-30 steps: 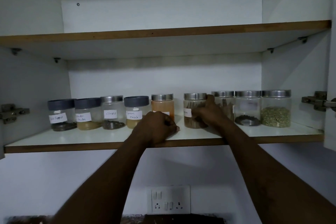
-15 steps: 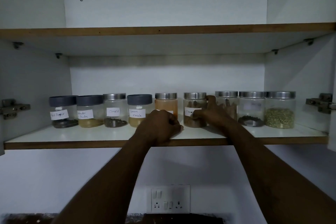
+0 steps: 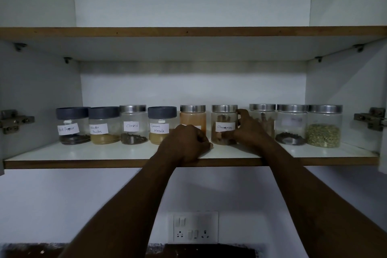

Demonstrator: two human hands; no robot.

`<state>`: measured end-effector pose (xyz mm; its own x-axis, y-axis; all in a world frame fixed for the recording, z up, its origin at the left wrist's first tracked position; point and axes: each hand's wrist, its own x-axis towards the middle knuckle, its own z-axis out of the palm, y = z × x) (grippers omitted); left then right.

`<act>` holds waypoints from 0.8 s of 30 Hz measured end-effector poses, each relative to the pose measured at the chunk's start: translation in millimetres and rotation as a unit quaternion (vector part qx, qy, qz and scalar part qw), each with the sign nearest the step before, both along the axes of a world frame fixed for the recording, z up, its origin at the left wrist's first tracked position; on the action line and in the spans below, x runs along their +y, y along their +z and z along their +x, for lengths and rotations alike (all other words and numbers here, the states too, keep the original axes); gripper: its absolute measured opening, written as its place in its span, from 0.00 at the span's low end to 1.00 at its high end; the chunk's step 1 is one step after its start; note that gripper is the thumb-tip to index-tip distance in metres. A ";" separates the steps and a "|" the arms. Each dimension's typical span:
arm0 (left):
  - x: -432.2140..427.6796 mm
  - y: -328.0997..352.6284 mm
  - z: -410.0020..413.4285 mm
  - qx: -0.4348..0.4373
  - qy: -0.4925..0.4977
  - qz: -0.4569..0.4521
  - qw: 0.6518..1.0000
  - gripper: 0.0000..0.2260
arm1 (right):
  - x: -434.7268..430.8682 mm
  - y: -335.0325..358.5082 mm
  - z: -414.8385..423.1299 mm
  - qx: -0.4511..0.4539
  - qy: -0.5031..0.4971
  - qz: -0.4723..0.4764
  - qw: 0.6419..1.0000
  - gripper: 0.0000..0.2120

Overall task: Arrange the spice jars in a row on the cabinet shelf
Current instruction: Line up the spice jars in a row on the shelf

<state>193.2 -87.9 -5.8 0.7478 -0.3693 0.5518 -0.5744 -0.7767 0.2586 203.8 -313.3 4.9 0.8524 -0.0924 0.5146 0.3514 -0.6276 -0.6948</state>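
Note:
Several clear spice jars stand in a row on the lower cabinet shelf [image 3: 104, 156]. From the left come a black pepper jar [image 3: 72, 125], a coriander powder jar [image 3: 104, 125], a cloves jar [image 3: 133, 124], a garam masala jar [image 3: 161, 125] and an orange powder jar [image 3: 192, 118]. My right hand [image 3: 248, 132] grips the right side of the cinnamon jar [image 3: 223, 124], whose label faces me. My left hand [image 3: 185, 144] rests as a fist on the shelf's front edge, hiding the orange jar's label. Right of my hand stand three steel-lidded jars, the last holding green seeds [image 3: 324, 126].
An upper shelf [image 3: 192, 31] spans the cabinet just above the jars. Door hinges sit on the left wall [image 3: 12, 120] and the right wall [image 3: 370, 118]. A switch and socket plate [image 3: 192, 227] is on the wall below.
My right hand has turned the cinnamon jar so its label faces front. The left hand has stayed on the shelf edge. The view has shifted slightly.

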 end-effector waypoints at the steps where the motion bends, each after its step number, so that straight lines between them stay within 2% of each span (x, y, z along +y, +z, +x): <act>1: 0.1 -0.1 -0.4 -0.001 -0.001 0.000 1.000 0.12 | -0.4 -0.4 0.6 -0.001 0.000 0.001 1.000 0.50; 9: 1.1 0.5 -5.1 -0.002 0.006 0.002 1.000 0.13 | 0.0 -1.3 -8.2 -0.021 -0.011 -0.004 1.000 0.51; 11: 0.9 0.4 -6.2 -0.005 0.008 0.009 1.000 0.13 | 0.5 0.7 -15.9 -0.053 -0.043 0.016 0.998 0.47; 12: 1.2 0.5 -6.2 -0.005 0.009 0.012 1.000 0.13 | 0.3 1.8 -20.4 -0.086 -0.068 0.028 0.994 0.41; 14: 1.9 1.2 -6.0 -0.005 0.011 0.014 1.000 0.13 | -3.1 4.0 -30.9 -0.190 -0.129 0.011 0.973 0.27; 15: 2.2 1.6 -5.7 -0.006 0.009 0.017 1.000 0.13 | -7.2 5.2 -35.0 -0.243 -0.166 -0.037 0.955 0.23; 18: 2.3 1.6 -5.3 -0.007 -0.010 0.021 1.000 0.12 | -27.1 17.6 -42.5 -0.322 -0.282 -0.229 0.874 0.22; 20: 2.3 2.2 -5.2 -0.003 -0.021 0.021 1.000 0.12 | -41.9 35.4 -41.7 -0.273 -0.331 -0.306 0.850 0.26; 24: 1.8 3.9 -6.7 -0.001 -0.033 0.043 0.999 0.12 | -57.5 45.9 -32.4 -0.071 -0.357 -0.443 0.819 0.38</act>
